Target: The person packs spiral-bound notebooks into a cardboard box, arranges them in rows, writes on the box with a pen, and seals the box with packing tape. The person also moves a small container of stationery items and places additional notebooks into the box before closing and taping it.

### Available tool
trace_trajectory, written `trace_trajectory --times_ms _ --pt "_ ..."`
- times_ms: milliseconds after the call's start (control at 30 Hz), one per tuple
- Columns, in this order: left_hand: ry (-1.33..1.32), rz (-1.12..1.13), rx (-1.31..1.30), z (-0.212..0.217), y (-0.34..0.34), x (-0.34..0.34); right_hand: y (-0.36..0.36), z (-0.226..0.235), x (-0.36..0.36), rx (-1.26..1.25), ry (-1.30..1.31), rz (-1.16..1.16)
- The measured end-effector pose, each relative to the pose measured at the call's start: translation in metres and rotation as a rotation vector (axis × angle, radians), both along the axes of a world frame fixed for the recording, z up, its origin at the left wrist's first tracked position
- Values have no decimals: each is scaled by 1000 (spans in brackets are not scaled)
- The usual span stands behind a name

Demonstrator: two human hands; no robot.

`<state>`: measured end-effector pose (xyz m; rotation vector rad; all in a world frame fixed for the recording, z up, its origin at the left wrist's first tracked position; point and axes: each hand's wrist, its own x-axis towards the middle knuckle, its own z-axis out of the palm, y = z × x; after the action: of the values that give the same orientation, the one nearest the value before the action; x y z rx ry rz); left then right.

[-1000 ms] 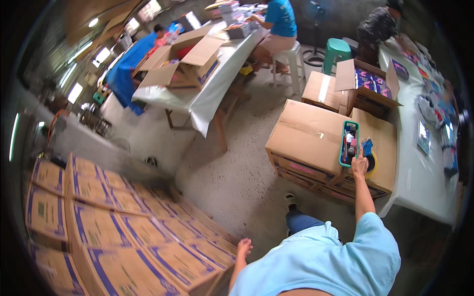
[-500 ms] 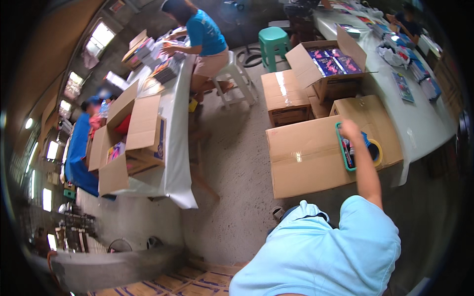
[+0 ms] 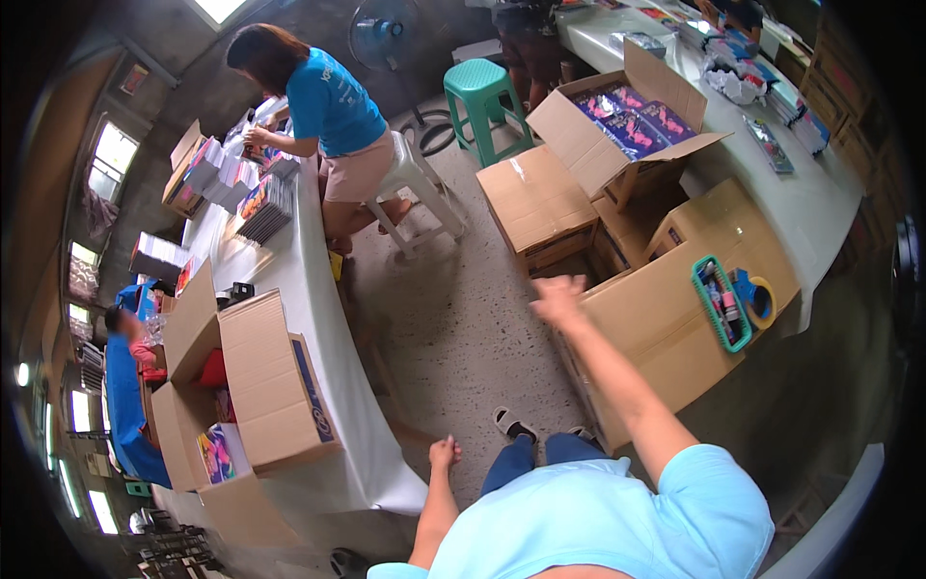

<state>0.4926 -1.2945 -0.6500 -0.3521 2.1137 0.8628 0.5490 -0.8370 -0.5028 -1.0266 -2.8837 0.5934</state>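
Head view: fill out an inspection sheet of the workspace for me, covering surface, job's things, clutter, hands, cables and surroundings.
Surface: large cardboard carton, top closed.
Job's things: green plastic basket of small items on the large carton; yellow tape roll with a blue piece beside it.
Clutter: open carton of dark-blue-and-pink packs; flaps-out carton on the left white-covered table; stacked booklets farther along.
Hands: right hand at the large carton's far-left corner, blurred, contact unclear; left hand near the left table's corner; nothing seen held.
Cables: nothing seen.
Surroundings: person in blue shirt on white stool; green stool; standing fan.
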Motion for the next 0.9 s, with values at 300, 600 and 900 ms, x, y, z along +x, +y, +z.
trace_trajectory --times_ms 300,600,900 --pt "23 -384 233 26 157 -177 54 -38 0 -120 -150 -567" --pt "-195 -150 292 14 302 -379 55 -81 -11 138 -211 -552" --pt "119 -348 247 30 502 -577 133 -117 -91 -278 29 -1094"
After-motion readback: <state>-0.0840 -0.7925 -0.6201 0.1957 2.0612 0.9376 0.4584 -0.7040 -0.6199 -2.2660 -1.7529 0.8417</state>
